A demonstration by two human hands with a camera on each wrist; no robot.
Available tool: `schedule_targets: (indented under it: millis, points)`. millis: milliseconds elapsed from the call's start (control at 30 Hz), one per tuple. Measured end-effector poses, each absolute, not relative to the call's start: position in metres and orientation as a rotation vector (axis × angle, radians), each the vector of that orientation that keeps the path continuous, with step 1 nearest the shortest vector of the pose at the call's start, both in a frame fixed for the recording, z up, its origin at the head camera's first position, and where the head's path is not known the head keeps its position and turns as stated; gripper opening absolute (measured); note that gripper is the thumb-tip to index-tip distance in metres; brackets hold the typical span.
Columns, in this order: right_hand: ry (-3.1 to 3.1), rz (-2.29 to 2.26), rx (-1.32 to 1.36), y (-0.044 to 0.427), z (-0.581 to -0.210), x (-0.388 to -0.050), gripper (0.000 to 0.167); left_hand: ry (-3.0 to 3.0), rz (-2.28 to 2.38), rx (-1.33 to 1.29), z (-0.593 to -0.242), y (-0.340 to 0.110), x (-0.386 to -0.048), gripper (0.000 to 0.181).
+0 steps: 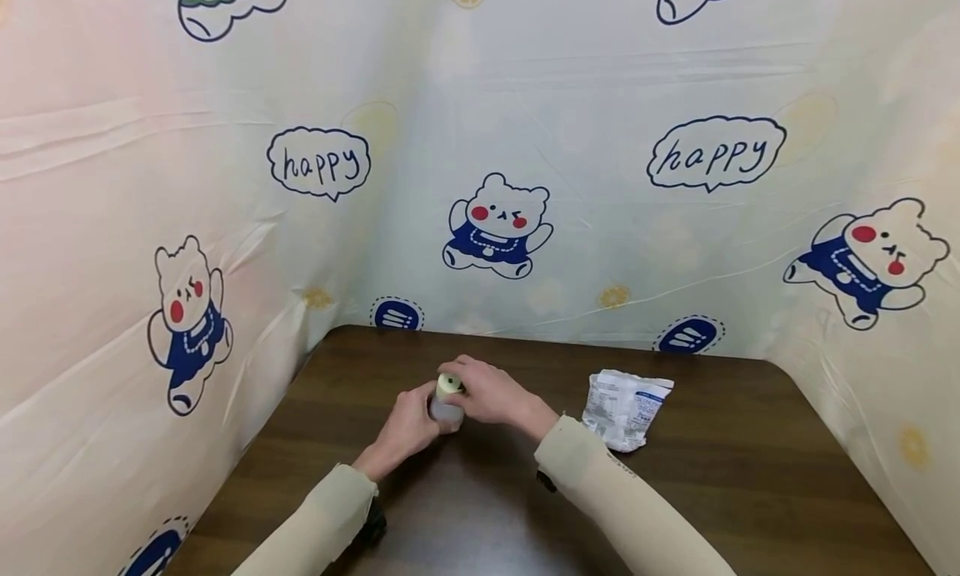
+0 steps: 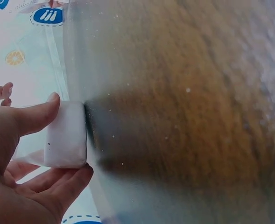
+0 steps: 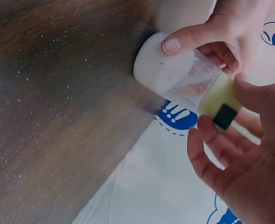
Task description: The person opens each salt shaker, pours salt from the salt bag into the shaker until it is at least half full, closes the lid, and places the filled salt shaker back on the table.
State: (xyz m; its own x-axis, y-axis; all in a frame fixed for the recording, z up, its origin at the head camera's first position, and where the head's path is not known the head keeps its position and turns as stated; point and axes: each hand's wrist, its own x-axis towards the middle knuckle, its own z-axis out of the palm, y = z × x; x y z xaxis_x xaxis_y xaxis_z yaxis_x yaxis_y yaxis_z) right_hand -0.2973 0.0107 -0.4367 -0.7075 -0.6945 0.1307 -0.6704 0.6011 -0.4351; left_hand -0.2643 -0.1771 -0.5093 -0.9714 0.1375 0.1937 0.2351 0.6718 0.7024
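Observation:
A small bottle (image 1: 446, 413) stands upright on the brown table, with a white lower part (image 3: 156, 70), a see-through middle and a pale yellow cap (image 3: 215, 95) that carries a dark green square. My left hand (image 1: 408, 424) grips the bottle low down, thumb on one side and fingers on the other; the left wrist view shows its white base (image 2: 66, 140) between them. At the top, my right hand (image 1: 487, 393) holds the cap between thumb and fingers. Whether the cap is loose on the bottle cannot be told.
To the right of my right forearm lies a crumpled white packet (image 1: 624, 413) with blue print. The wooden table (image 1: 735, 468) has a cloth (image 1: 600, 84) with bear drawings hanging behind it and on both sides.

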Motion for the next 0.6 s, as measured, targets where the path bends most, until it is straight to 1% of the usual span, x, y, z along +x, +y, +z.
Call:
schedule_targets:
  millis: [100,233,300,400,500,600]
  points:
    - [2.844,-0.723,-1.100,0.0071,-0.4390,-0.2979,0.046,-2.752,-1.201,-0.302,-0.5086,-0.1773,-0.2634,0.056]
    - [2.914,-0.735,-0.993,0.0069,-0.4411,-0.2975,0.061,-2.749,-1.218,-0.308,-0.5074,-0.1747,-0.2642,0.057]
    - [2.888,-0.736,-1.006,0.0084,-0.4421,-0.2975,0.065,-2.746,-1.220,-0.317,-0.5072,-0.1741,-0.2646,0.056]
    - [2.799,-0.732,-1.094,0.0117,-0.4420,-0.2961,0.068,-2.745,-1.210,-0.317,-0.5080,-0.1749,-0.2642,0.055]
    - [2.708,-0.714,-1.209,0.0141,-0.4410,-0.2953,0.062,-2.741,-1.184,-0.304,-0.5095,-0.1763,-0.2633,0.054]
    - [2.695,-0.700,-1.261,0.0155,-0.4391,-0.2952,0.053,-2.738,-1.153,-0.305,-0.5099,-0.1765,-0.2636,0.054]
